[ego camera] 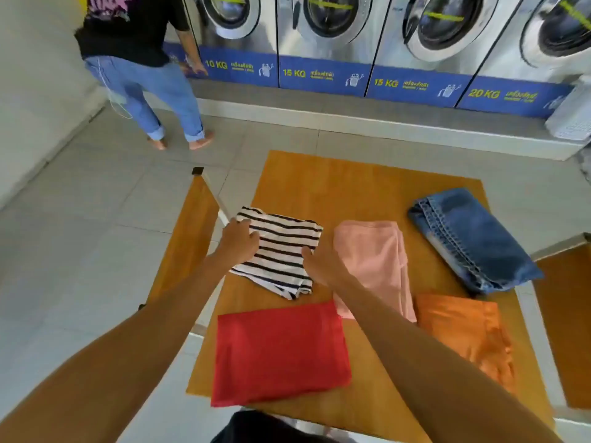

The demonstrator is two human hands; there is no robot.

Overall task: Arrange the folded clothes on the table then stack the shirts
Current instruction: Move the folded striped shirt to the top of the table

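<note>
Five folded clothes lie on the wooden table (358, 183). A black-and-white striped shirt (284, 247) sits at the middle left. My left hand (238, 243) rests on its left edge and my right hand (319, 265) presses on its right edge, fingers flat on the cloth. A pink shirt (374, 254) lies to the right of it, partly under my right forearm. A red shirt (278, 350) is near the front edge, an orange garment (463, 327) at the front right, and folded blue jeans (470, 238) at the far right.
A row of washing machines (335, 36) lines the far wall. A person in jeans (140, 81) stands at the leftmost machine. Wooden benches stand at the table's left (188, 238) and right (566, 314). A white basket (572, 113) stands at the far right.
</note>
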